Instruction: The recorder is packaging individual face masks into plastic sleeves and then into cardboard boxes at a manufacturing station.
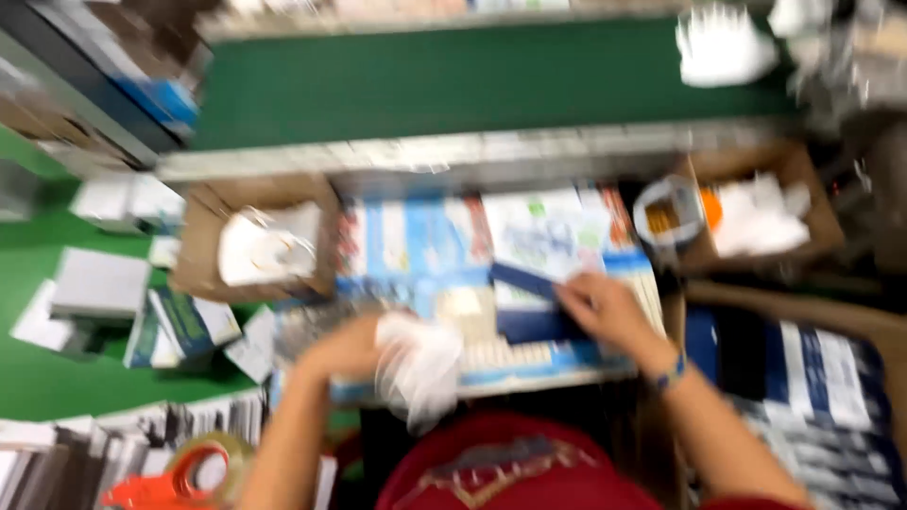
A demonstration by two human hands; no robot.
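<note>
Right hand (pixel 605 307) was closed on a dark blue box (pixel 534 302) over the worktop (pixel 529 378); left hand (pixel 354 348) was clamped on a crumpled clear bag (pixel 416 368), near the middle. Bagging appeared not yet done; image blurred.

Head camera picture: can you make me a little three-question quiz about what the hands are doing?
1. True or false: the right hand rests on a dark blue box.
2. What does the left hand hold? A) crinkly clear bag B) a hammer C) a cup
3. What colour is the conveyor belt behind the work tray?

Key: 1 true. 2 A. 3 green.
</note>
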